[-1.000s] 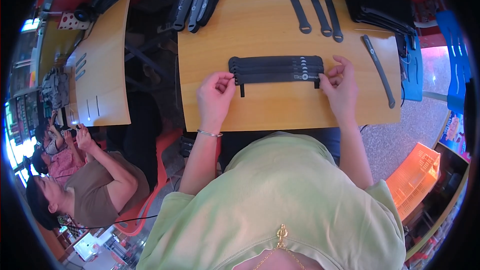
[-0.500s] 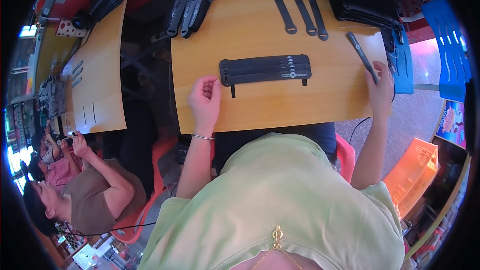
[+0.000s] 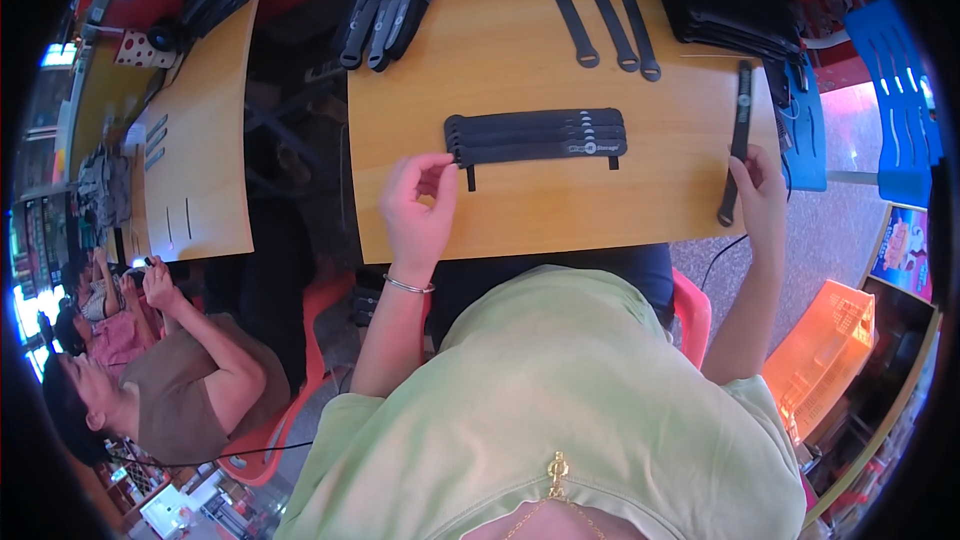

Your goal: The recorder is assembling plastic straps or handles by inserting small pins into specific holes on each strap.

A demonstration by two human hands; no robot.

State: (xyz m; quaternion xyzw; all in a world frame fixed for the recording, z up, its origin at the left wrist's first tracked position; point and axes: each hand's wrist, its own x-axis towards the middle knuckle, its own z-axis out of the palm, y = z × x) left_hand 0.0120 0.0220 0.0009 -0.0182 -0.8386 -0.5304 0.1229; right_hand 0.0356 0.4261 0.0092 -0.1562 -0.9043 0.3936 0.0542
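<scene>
I'm seeing right hand (image 3: 762, 190) gripping single strap (image 3: 737, 140); left hand (image 3: 420, 210) loosely curled, empty. Dragging could be scattering strap bundle (image 3: 537, 136).

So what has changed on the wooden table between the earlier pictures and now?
The right hand let go of the stack of flat black straps, moved to the right table edge and took hold of a single black strap. The left hand released the stack too and hovers beside it. The stack stayed in place.

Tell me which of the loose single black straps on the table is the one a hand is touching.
The lone strap at the table's right edge, under the right hand. The three other straps lie untouched side by side at the far edge.
</scene>
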